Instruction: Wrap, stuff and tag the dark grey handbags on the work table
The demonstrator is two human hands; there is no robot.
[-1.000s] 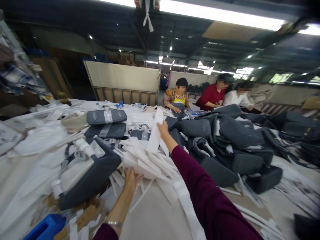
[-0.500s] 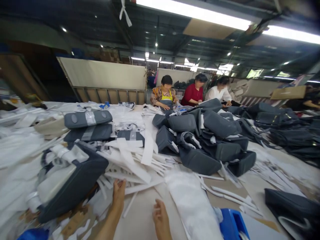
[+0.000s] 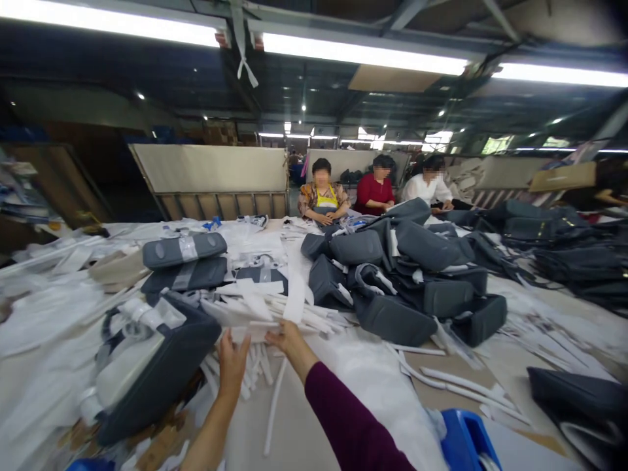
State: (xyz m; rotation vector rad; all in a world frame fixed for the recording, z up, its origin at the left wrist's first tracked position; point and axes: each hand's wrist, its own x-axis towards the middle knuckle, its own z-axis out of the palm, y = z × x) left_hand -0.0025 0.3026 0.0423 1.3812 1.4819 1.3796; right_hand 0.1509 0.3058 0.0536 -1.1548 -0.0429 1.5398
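My left hand [image 3: 232, 363] is open at the near edge of a pile of white strips [image 3: 314, 320], with thumb and fingers apart. Whether its fingertips touch a strip is hard to see. Just to its right, my right hand [image 3: 288, 341] reaches in from a purple sleeve, its fingers closed on the edge of a white strip [image 3: 252, 331]. Narrower strips [image 3: 258, 367] hang below the two hands. Left of them a dark grey bag [image 3: 161, 373] lies tilted, with white wrapping on its handles.
Dark grey bags [image 3: 397, 320] are heaped right of centre, and two wrapped ones [image 3: 184, 252] are stacked at left. A white padded sheet [image 3: 377, 386] and a blue tape dispenser [image 3: 466, 435] lie at right. Several co-workers [image 3: 324, 196] sit across the table.
My right hand has moved forward and left, onto the strip pile, and its fingers have closed on a strip. The left hand stays near the pile. The view has tilted up slightly.
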